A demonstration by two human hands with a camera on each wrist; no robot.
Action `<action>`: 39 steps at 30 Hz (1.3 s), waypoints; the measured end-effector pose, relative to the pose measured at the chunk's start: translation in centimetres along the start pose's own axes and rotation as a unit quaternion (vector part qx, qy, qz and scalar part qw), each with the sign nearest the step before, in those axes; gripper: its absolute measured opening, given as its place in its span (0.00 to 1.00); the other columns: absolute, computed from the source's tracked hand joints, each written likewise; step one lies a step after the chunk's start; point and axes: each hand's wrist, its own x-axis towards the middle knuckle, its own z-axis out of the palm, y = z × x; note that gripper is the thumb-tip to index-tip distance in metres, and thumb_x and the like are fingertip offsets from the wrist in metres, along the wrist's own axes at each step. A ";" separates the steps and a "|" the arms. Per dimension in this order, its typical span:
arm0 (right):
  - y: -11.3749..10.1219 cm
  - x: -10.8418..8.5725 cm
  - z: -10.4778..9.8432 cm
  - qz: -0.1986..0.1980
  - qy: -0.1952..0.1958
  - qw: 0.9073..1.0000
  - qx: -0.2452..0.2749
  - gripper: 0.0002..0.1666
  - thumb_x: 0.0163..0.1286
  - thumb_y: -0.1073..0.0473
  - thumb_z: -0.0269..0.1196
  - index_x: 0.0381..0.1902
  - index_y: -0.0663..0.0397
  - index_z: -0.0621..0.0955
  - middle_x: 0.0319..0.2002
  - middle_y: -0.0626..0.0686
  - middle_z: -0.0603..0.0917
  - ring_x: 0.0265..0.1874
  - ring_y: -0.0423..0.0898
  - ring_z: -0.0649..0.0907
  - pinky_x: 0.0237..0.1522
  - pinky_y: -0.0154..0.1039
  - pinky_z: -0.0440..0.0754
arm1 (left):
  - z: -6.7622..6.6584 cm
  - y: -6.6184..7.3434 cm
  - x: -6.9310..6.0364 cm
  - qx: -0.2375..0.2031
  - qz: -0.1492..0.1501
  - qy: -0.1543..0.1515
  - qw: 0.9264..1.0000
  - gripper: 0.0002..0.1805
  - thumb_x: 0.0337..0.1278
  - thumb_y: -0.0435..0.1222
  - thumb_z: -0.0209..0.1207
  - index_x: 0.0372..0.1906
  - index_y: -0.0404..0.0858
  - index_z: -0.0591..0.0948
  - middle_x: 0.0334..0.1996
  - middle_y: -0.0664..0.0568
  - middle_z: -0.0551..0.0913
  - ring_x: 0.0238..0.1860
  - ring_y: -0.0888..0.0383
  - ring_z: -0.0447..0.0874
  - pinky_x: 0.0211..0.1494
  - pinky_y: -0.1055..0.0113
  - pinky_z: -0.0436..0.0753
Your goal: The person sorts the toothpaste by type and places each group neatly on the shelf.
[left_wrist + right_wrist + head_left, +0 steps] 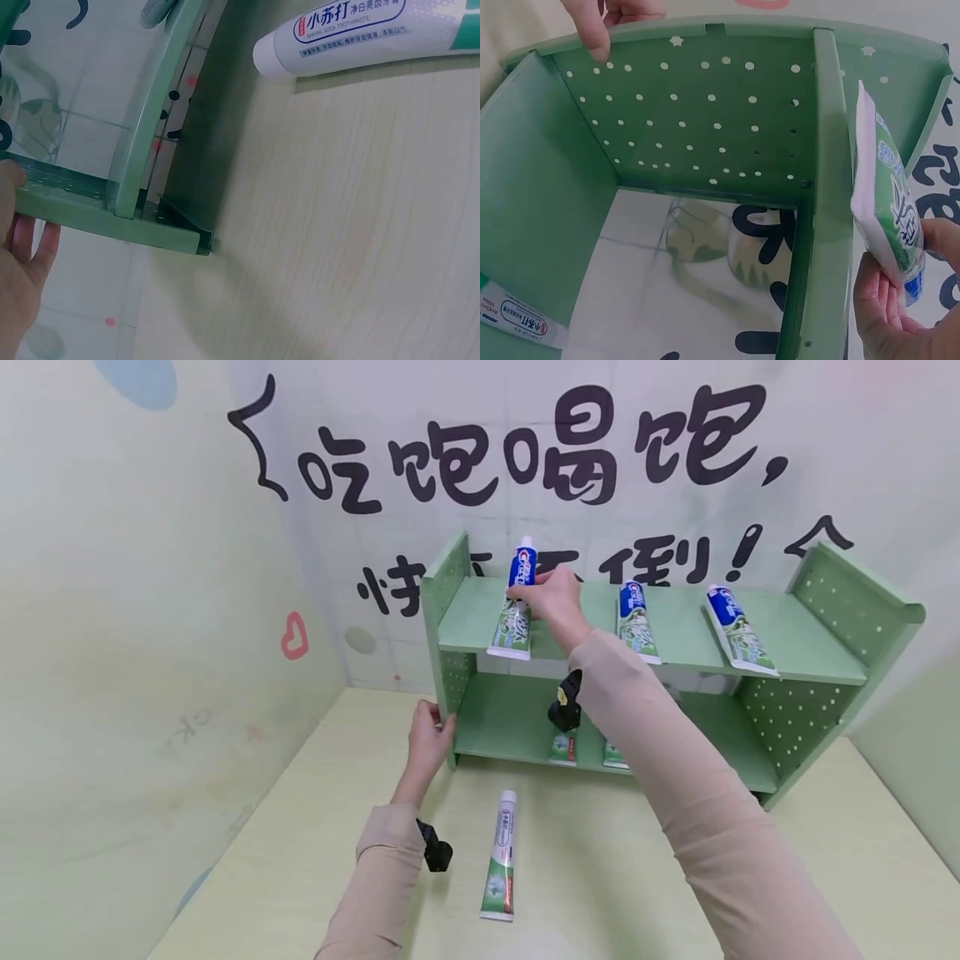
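Observation:
My right hand [557, 602] pinches a blue and green toothpaste tube [514, 625] over the left end of the upper shelf, cap pointing up and away. In the right wrist view, this tube [889, 187] is seen beside the shelf board's edge, between thumb and fingers. My left hand [430, 739] grips the left side panel of the green shelf rack [438, 643], low down. The left wrist view has the thumb and fingers on either side of the panel's edge [112, 221]. A white and green toothpaste tube [501, 860] lies on the table before the rack.
Two more blue and green tubes, one in the middle [636, 622] and one to the right [738, 627], lie on the upper shelf. White and green tubes [563, 749] lie on the lower shelf, partly hidden by my right arm. A printed wall [360, 410] stands behind.

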 end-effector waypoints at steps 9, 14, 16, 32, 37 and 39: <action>0.2 0.7 0.5 0.011 0.016 0.999 -0.047 0.34 0.55 0.57 0.67 0.56 0.60 0.65 0.51 0.56 0.76 0.36 0.44 0.79 0.31 0.28 0.81 | 0.0 -0.1 0.0 0.004 0.002 -0.001 1.000 0.15 0.61 0.33 0.51 0.48 0.29 0.64 0.49 0.38 0.70 0.51 0.45 0.75 0.50 0.60 0.82; 0.7 1.2 0.4 0.021 0.026 0.997 -0.066 0.39 0.55 0.56 0.67 0.60 0.61 0.63 0.51 0.58 0.76 0.28 0.41 0.75 0.24 0.25 0.78 | 0.1 0.0 -0.3 0.005 0.002 0.001 1.000 0.15 0.60 0.32 0.52 0.47 0.29 0.64 0.48 0.38 0.71 0.51 0.45 0.75 0.49 0.60 0.83; 0.9 1.4 0.4 0.020 0.027 0.997 -0.070 0.39 0.55 0.56 0.66 0.61 0.62 0.63 0.52 0.58 0.75 0.29 0.42 0.76 0.24 0.25 0.78 | 0.1 0.1 -0.4 0.004 0.001 0.002 1.000 0.14 0.60 0.32 0.52 0.47 0.29 0.64 0.48 0.38 0.71 0.51 0.45 0.75 0.49 0.60 0.83; 1.4 0.9 0.4 -0.058 0.046 0.992 -0.103 0.16 0.55 0.54 0.66 0.27 0.63 0.77 0.27 0.53 0.78 0.24 0.42 0.74 0.33 0.32 0.81 | 0.2 0.1 -0.1 0.004 0.007 0.008 1.000 0.14 0.60 0.32 0.52 0.46 0.30 0.64 0.47 0.38 0.71 0.51 0.45 0.75 0.49 0.59 0.83; 1.3 0.8 0.1 -0.056 0.039 0.991 -0.117 0.21 0.55 0.53 0.66 0.14 0.52 0.67 0.12 0.45 0.69 0.14 0.38 0.68 0.20 0.27 0.70 | 0.1 0.2 -0.1 0.004 0.012 0.007 1.000 0.15 0.60 0.32 0.52 0.47 0.29 0.64 0.48 0.37 0.70 0.51 0.43 0.74 0.49 0.59 0.83; 1.2 0.7 0.0 -0.047 0.033 0.992 -0.115 0.20 0.56 0.52 0.66 0.16 0.54 0.69 0.14 0.46 0.70 0.16 0.40 0.69 0.21 0.28 0.71 | 0.0 0.1 -0.1 0.005 0.009 0.005 1.000 0.15 0.60 0.32 0.51 0.47 0.29 0.64 0.48 0.37 0.70 0.52 0.43 0.74 0.49 0.58 0.83</action>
